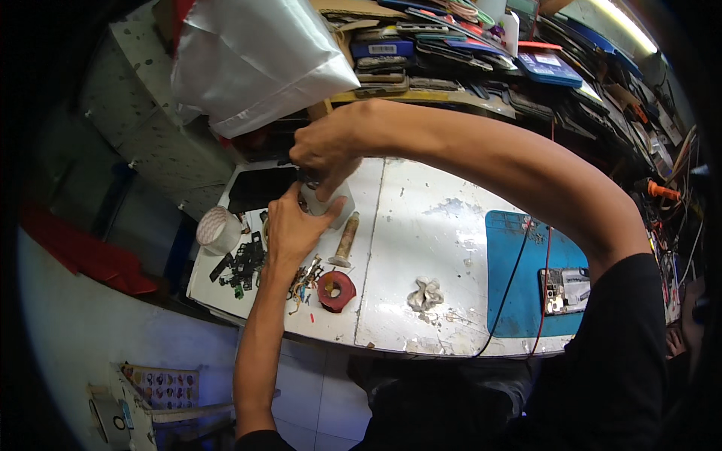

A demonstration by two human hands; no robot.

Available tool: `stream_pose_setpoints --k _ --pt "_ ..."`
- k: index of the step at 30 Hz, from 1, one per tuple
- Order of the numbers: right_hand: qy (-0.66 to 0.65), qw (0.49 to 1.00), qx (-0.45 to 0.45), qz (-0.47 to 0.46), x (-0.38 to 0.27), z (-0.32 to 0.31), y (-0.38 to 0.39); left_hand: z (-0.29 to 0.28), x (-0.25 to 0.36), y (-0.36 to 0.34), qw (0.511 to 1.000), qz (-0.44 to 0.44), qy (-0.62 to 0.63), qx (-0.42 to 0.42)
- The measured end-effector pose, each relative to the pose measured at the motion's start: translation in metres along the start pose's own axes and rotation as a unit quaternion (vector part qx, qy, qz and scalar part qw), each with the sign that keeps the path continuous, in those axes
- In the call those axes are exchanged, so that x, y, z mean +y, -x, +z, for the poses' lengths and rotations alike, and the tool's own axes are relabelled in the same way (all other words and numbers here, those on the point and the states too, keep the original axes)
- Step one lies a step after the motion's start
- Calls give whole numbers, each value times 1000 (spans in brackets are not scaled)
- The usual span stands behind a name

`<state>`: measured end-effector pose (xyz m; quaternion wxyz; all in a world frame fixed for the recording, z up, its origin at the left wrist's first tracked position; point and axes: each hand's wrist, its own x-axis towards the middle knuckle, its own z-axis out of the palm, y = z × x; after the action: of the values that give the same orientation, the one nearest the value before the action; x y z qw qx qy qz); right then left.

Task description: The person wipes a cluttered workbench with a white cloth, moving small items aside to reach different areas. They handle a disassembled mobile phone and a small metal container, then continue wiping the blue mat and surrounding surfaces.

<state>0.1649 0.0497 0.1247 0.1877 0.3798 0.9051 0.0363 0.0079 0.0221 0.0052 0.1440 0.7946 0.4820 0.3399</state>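
At the far left part of the white table, both my hands meet around a whitish translucent container [343, 207]. My left hand [292, 231] wraps its near left side, thumb stretched along the front. My right hand [328, 146] reaches across from the right, bent over the container's dark top with its fingers pointing down and curled in. What those fingertips grip is hidden. Close by on the right lies a brownish syringe-like tube [347, 239] with a flared end. A red spool [336, 292] sits nearer to me, next to small loose wires and parts [304, 279].
A tape roll [218, 230] and black small parts [244, 263] lie left. Crumpled tissue [426, 295] rests mid-table. On the right, a blue mat [511, 286] holds an opened phone [565, 292], crossed by black and red cables [543, 301]. Stacked phones and boxes [421, 52] line the back.
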Motion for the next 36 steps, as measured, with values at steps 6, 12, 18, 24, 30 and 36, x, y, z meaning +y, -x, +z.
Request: stream_pose_setpoints --k 6,12,18,24,30,36 --pt "-23 999 40 14 -1 5 5 1 -3 -2 1000 12 23 -7" --pt "-54 991 120 19 -5 13 2 1 -2 -1 1000 1 19 -4" --pt "-115 974 134 145 -18 28 55 0 0 1 999 6 33 -4" --pt "-291 954 -38 -67 -58 88 141 -1 -3 1 999 42 -21 15" --pt "-261 959 93 -56 -82 121 164 -5 -1 5 999 36 10 4" --pt "-726 681 79 52 -55 133 160 -7 0 4 1000 24 -13 -14"
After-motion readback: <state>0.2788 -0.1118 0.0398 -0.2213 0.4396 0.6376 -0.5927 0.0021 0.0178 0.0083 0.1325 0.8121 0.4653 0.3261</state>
